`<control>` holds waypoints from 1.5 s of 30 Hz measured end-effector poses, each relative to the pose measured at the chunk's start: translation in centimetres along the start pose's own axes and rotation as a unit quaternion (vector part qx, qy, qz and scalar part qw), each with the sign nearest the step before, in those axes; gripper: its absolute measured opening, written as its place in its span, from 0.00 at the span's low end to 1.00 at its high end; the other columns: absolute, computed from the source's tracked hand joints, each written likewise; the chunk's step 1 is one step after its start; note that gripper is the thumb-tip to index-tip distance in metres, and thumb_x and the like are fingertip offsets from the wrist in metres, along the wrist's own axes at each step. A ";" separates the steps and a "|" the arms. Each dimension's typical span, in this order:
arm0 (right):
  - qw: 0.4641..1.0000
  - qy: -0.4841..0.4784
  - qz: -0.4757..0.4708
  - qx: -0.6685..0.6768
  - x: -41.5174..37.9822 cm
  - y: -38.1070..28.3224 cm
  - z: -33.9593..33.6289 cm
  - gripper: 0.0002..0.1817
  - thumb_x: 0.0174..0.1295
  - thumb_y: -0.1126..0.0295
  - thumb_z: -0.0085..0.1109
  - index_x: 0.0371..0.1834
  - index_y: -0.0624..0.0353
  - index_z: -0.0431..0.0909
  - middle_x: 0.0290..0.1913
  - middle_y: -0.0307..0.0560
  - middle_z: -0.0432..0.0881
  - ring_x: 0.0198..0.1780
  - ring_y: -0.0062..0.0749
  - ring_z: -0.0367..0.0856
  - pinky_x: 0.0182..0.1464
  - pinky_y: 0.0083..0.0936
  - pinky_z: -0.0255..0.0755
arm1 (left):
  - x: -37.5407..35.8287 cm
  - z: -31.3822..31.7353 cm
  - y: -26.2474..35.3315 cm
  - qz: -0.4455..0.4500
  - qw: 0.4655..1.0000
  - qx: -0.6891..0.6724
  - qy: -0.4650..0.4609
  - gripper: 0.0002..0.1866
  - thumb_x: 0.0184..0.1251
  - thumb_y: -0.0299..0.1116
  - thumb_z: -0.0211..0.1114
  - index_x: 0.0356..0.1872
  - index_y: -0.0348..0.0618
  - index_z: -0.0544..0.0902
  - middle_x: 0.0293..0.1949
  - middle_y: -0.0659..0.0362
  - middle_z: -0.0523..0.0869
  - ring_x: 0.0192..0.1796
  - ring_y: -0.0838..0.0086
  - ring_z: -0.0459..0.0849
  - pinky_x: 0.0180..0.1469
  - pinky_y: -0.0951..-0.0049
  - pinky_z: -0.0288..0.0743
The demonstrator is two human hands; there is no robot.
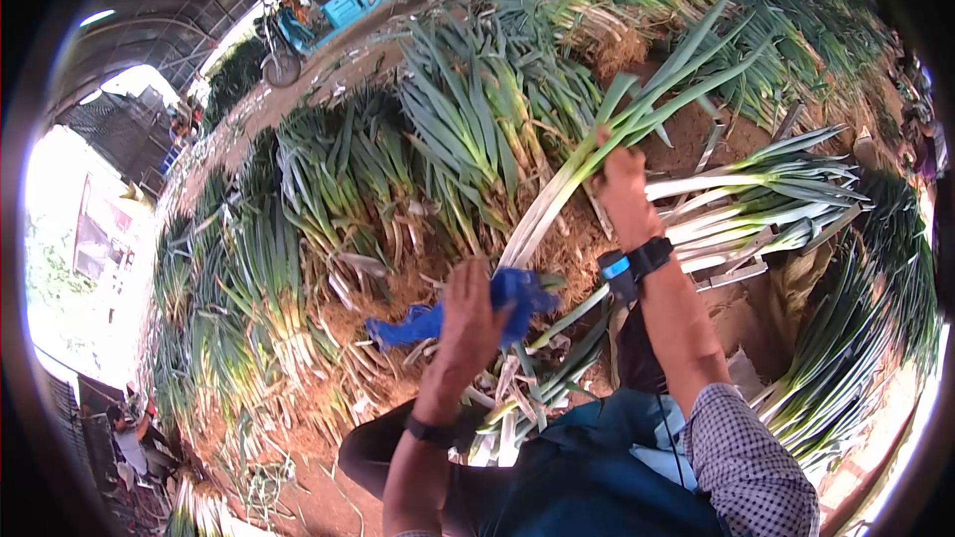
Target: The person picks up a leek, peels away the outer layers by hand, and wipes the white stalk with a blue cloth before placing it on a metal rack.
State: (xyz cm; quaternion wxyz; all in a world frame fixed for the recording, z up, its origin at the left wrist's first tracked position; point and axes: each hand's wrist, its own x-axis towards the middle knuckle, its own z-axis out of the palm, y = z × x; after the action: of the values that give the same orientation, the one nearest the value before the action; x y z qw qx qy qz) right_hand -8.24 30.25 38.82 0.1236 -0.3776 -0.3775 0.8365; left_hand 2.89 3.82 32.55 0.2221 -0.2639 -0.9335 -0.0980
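My right hand (624,189) is closed around several long green onions (542,209), at the point where the white stalks turn green. They lie slanted, with leaves up to the right and white ends down toward my left hand (466,316). That hand, slightly blurred, grips a blue cloth (521,300), which spreads out on both sides of it. The cloth covers the lower ends of the stalks. To the right of my right wrist, a pile of cleaned green onions (766,184) rests across a low metal frame (734,276).
Uncleaned green onions (284,288) with soil on their roots stand in bundles on the left and ahead. More trimmed ones (836,368) lie at the right. A turquoise three-wheeled cart (348,2) stands at the far back. Another person (134,443) sits at lower left.
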 end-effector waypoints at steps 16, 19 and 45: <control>0.906 -0.398 -0.127 0.066 2.0 1.0 -2.2 0.20 0.70 0.57 0.62 0.50 0.65 0.76 0.38 0.49 0.83 0.34 0.33 0.83 0.38 0.36 0.82 | 2.7 4.2 4.8 -0.207 0.591 -0.738 -0.250 0.15 0.78 0.27 0.55 0.60 0.34 0.79 0.46 0.60 0.87 0.46 0.78 0.84 0.52 0.75 0.79; 0.930 -0.338 -0.139 0.039 3.0 2.6 -2.1 0.12 0.68 0.65 0.64 0.43 0.64 0.78 0.33 0.45 0.80 0.28 0.28 0.79 0.30 0.32 0.79 | 6.1 4.0 4.8 -0.169 0.745 -0.586 -0.271 0.09 0.78 0.29 0.57 0.48 0.35 0.82 0.37 0.64 0.85 0.37 0.83 0.81 0.39 0.77 0.78; 0.919 -0.342 -0.142 0.132 4.1 1.7 -2.0 0.07 0.64 0.72 0.66 0.37 0.62 0.77 0.25 0.37 0.71 0.22 0.24 0.68 0.25 0.28 0.68 | -7.4 8.4 -5.9 -0.411 0.683 -0.573 -0.191 0.12 0.78 0.31 0.57 0.54 0.38 0.81 0.40 0.56 0.88 0.33 0.78 0.84 0.33 0.77 0.79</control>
State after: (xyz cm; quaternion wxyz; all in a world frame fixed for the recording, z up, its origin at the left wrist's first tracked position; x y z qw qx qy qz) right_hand -9.43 32.19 34.51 0.1532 0.0090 -0.3323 0.9306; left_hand 2.31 -1.96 21.32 -0.2184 0.0575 -0.7322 -0.6425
